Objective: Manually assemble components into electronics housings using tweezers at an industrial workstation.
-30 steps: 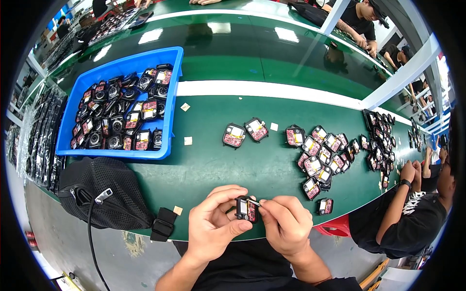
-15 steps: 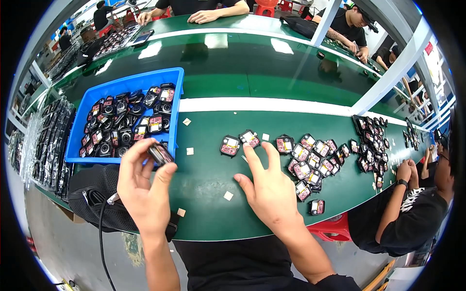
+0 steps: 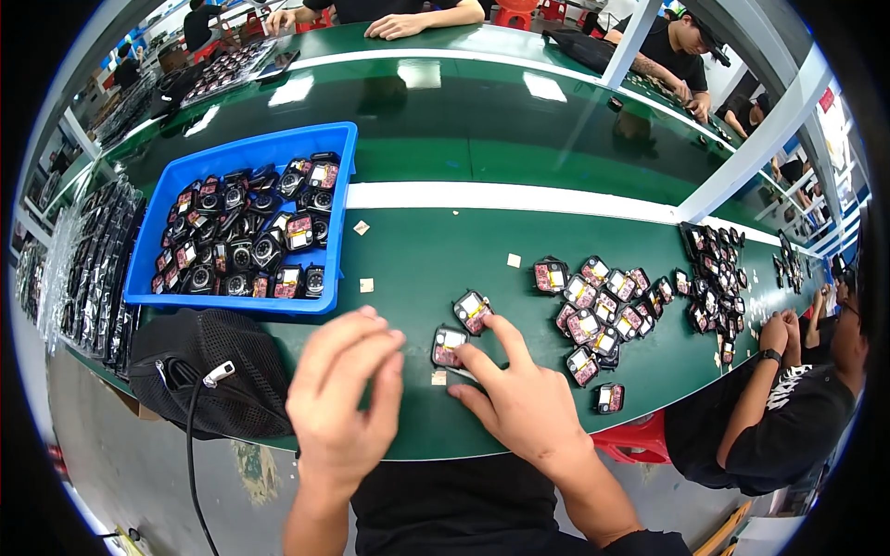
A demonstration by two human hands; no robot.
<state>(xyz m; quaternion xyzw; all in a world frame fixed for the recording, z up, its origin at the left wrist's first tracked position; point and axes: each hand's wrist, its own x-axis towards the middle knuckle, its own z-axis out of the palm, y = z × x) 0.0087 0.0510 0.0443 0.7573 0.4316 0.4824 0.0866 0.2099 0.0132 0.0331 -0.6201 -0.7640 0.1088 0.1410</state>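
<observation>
My left hand (image 3: 343, 398) is raised over the front of the green table, fingers loosely bent and apart, with nothing visible in it. My right hand (image 3: 528, 408) reaches over two small square watch bodies with exposed pink and white insides. Its fingertips touch the nearer watch body (image 3: 450, 346) and the farther watch body (image 3: 474, 312), which lie almost corner to corner. A thin silvery tool (image 3: 461, 373) pokes out beside the right thumb; most of it is hidden under the hand. Just in front of the nearer watch body lies a small beige square (image 3: 438, 378).
A blue bin (image 3: 341, 232) full of watch bodies stands at left, behind a black mesh bag (image 3: 222, 371). A pile of watch bodies (image 3: 603, 310) lies to the right, and a farther heap (image 3: 714, 278) sits near a co-worker (image 3: 788, 389). A white post (image 3: 760, 139) rises at the back right.
My left hand has let go of the watch body it held and moved right. My right hand has drawn the two watch bodies nearer. Another watch body now shows at the bin's near edge.
</observation>
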